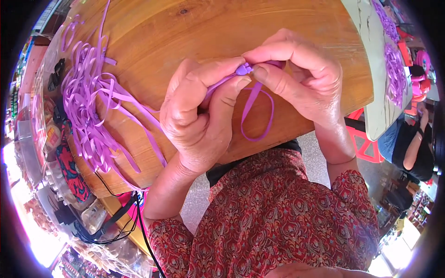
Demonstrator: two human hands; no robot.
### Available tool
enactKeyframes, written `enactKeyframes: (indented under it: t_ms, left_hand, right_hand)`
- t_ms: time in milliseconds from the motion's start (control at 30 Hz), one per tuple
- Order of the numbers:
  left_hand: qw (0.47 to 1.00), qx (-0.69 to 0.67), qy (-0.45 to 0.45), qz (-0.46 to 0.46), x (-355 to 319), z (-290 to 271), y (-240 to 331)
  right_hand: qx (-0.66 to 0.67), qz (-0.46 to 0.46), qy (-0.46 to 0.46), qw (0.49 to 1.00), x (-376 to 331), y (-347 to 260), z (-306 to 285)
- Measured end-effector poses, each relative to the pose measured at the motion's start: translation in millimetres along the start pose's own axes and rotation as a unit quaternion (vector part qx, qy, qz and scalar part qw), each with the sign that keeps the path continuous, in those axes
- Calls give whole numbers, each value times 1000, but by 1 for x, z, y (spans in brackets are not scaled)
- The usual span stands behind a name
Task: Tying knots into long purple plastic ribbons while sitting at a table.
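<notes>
Above the wooden table my left hand pinches a narrow purple strap between thumb and forefinger, right beside a small purple plastic buckle. The buckle shows in the gap between my fingertips. My right hand is closed in a pinch from the other side, its thumb and forefinger on the purple strap, which hangs below in a loose loop. Exactly how the strap meets the buckle is too small to tell. To the left lies a tangled pile of purple straps, with several ends trailing toward my left wrist.
More purple straps lie on a pale marble-patterned table at the right. A red stool and another person in black are beyond it. At the lower left are black cables and a patterned red-and-blue item.
</notes>
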State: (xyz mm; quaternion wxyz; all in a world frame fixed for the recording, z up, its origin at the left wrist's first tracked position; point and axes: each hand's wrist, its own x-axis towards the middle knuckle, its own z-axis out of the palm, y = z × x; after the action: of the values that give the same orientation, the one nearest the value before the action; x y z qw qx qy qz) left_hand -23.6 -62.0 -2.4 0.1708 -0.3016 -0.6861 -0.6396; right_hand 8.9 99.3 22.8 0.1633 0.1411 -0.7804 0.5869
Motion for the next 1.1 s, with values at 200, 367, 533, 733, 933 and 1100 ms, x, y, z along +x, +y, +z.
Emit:
enactKeyframes:
  t_ms: [200,367,533,733,933,1100]
  left_hand:
    - [999,-10,-37,-26,2,-2,0]
    - [986,-100,-65,-117,0,-3,1]
    - [977,-127,-55,-165,-1,-1,5]
    - [976,-111,-61,-176,1,-4,2]
    - [963,-185,-32,-194,3,-1,2]
    - [960,-177,-25,-216,3,-5,2]
  right_hand:
    - [-127,-135,16,982,5,2,-3]
    - [-145,-147,-5,978,2,0,-6]
    - [-124,-131,15,983,3,0,-5]
    - [-129,-125,16,984,3,0,-5]
    - [-135,-121,8,983,4,0,-4]
    - [-80,-98,-9,992,4,-3,-5]
